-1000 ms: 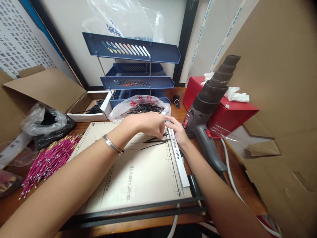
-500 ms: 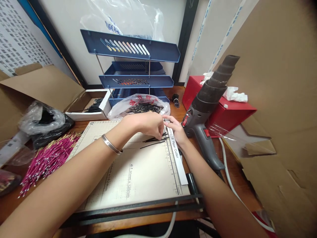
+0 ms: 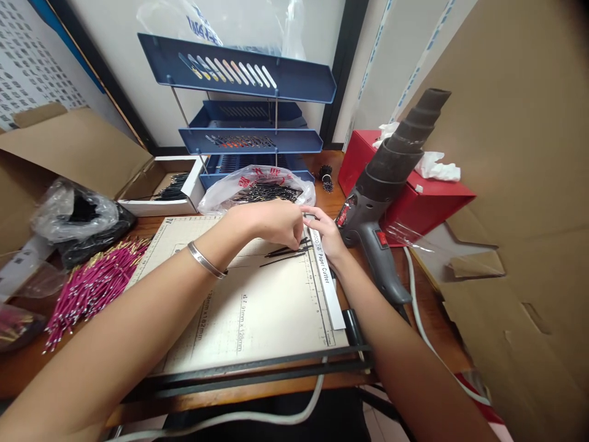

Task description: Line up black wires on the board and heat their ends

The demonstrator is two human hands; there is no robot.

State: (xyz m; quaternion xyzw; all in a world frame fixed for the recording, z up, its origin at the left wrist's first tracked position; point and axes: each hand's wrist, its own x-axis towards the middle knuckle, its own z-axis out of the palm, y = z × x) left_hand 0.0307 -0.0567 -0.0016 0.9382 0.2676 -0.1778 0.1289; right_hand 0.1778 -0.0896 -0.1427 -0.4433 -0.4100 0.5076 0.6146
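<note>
My left hand (image 3: 278, 224) is bent over the far right part of the paper cutter (image 3: 271, 325), its fingers curled and pressed together; whatever they hold is hidden. Close beside it, my right hand (image 3: 327, 238) is at the white guard strip (image 3: 327, 285) labelled "Paper Cutter". Its thumb and forefinger close near the left knuckles, on something too small to make out. Several thin black strands (image 3: 283, 260) lie on the board below my left hand, some running towards the strip. Behind the hands sits a clear plastic bag (image 3: 214, 199) full of dark thin pieces.
A heat gun (image 3: 377, 209) stands at the right before a red tissue box (image 3: 442, 199). Blue tiered trays (image 3: 251, 141) rise behind. Magenta wires (image 3: 94, 288) lie left, near a black bag (image 3: 99, 230) and an open white box (image 3: 193, 193). A pale cable (image 3: 426, 331) runs right.
The whole view has tilted slightly, so most things sit a little higher. Both hands stay together at the same part of the cutter, with hardly any change in their grip.
</note>
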